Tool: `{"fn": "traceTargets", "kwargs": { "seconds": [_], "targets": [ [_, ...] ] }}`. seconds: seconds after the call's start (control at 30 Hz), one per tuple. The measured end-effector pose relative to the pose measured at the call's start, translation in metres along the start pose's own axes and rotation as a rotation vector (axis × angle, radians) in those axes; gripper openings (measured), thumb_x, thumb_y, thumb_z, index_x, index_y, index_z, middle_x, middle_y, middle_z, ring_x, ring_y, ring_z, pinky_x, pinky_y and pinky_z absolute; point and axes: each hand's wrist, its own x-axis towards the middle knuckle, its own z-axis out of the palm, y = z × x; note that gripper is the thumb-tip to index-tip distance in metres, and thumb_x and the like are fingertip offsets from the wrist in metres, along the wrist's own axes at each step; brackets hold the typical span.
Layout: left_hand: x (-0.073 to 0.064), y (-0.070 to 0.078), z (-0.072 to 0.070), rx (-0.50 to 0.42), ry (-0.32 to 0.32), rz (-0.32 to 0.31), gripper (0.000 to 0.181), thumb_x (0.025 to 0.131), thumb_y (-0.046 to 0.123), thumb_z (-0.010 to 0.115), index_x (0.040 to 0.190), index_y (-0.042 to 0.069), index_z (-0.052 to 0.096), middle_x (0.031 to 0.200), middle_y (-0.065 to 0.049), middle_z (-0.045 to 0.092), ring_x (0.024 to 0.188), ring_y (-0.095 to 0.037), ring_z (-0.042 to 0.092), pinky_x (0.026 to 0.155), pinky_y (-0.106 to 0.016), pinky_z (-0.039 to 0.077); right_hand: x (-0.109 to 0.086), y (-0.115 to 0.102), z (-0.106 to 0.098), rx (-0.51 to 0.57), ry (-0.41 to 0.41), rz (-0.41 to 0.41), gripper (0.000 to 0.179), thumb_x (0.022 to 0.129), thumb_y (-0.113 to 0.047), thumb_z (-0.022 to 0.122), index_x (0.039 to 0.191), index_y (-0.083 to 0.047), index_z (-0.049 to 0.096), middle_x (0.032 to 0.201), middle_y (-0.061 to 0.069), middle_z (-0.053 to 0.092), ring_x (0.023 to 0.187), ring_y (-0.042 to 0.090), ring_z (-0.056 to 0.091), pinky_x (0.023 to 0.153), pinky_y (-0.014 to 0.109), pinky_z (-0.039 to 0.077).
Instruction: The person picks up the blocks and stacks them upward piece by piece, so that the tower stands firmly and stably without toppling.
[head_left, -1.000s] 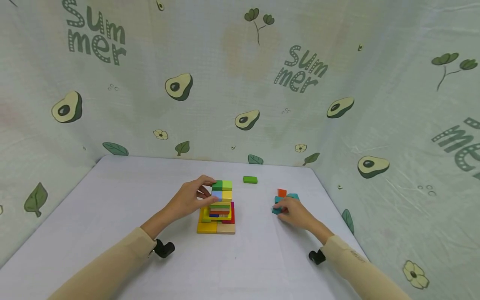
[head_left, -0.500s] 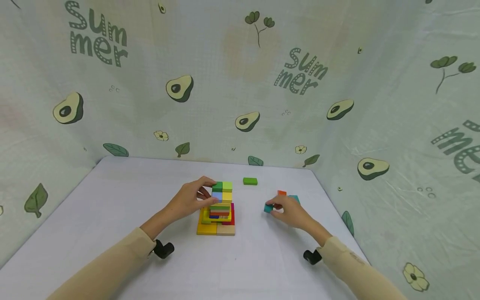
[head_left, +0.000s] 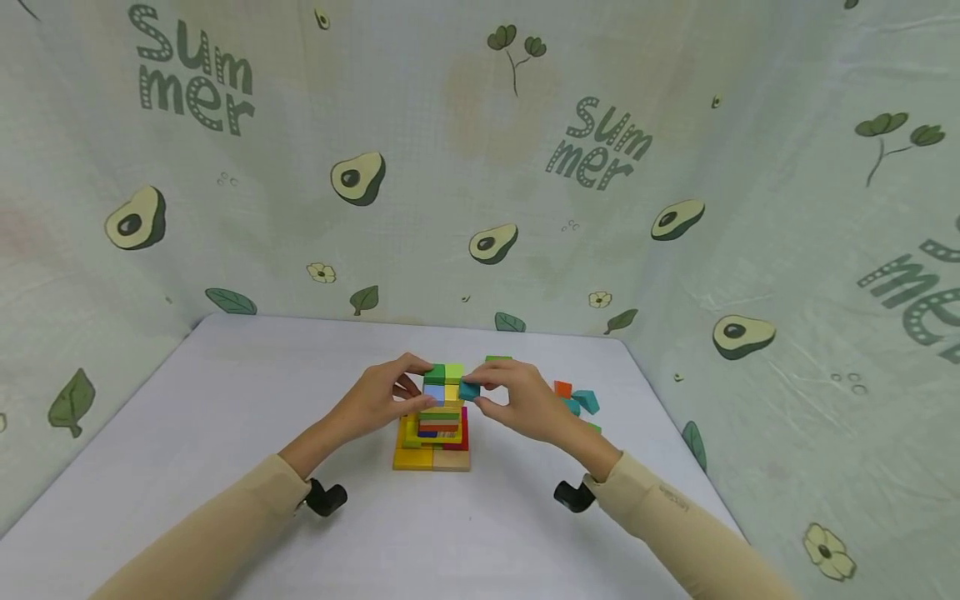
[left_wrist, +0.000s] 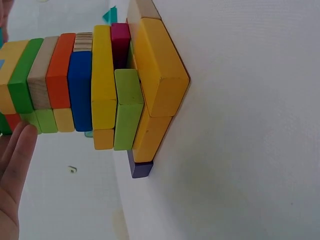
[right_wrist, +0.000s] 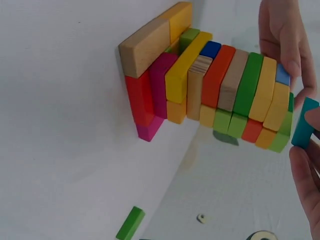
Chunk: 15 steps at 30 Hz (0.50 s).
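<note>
A tower of coloured wooden blocks stands on the table, wider at its base and narrow higher up. My left hand is at the upper left of the tower, its thumb at the light blue block and a fingertip by the dark green block. In the left wrist view, fingers touch the tower's side. A small teal block is pinched between the thumb and fingers of my right hand, close to the tower's upper right side. Yellow and light green blocks sit beside it at that height.
Right of the tower lie several loose blocks: an orange block, a teal block and others partly behind my right hand. A green block lies on the white table farther back. A patterned cloth surrounds the table.
My right hand has picked up a teal block from the loose group and carried it left to the tower's upper right side. The left hand has stayed at the tower.
</note>
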Motion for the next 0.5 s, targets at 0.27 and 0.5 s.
{"fn": "traceTargets", "kwargs": {
  "seconds": [0.27,0.5],
  "targets": [
    [0.0,-0.002,-0.002,0.005,0.01,0.031,0.053,0.094,0.036,0.084,0.138,0.017,0.061,0.125,0.001,0.072,0.095,-0.01,0.07,0.089,-0.03,0.063,0.015,-0.005,0.013,-0.002,-0.032,-0.037,0.029,0.094,-0.005,0.081,0.122,-0.004,0.078,0.118,0.007,0.071,0.103,0.019,0.067,0.091,0.034,0.063],
    [-0.001,-0.002,-0.002,0.0,0.002,0.033,0.057,0.092,0.036,0.086,0.139,0.018,0.06,0.122,0.001,0.072,0.094,-0.01,0.07,0.087,-0.028,0.063,0.012,-0.006,0.015,-0.035,-0.023,-0.02,0.025,0.094,-0.007,0.082,0.119,-0.007,0.08,0.116,0.006,0.069,0.106,0.02,0.066,0.091,0.029,0.061]
  ]
}}
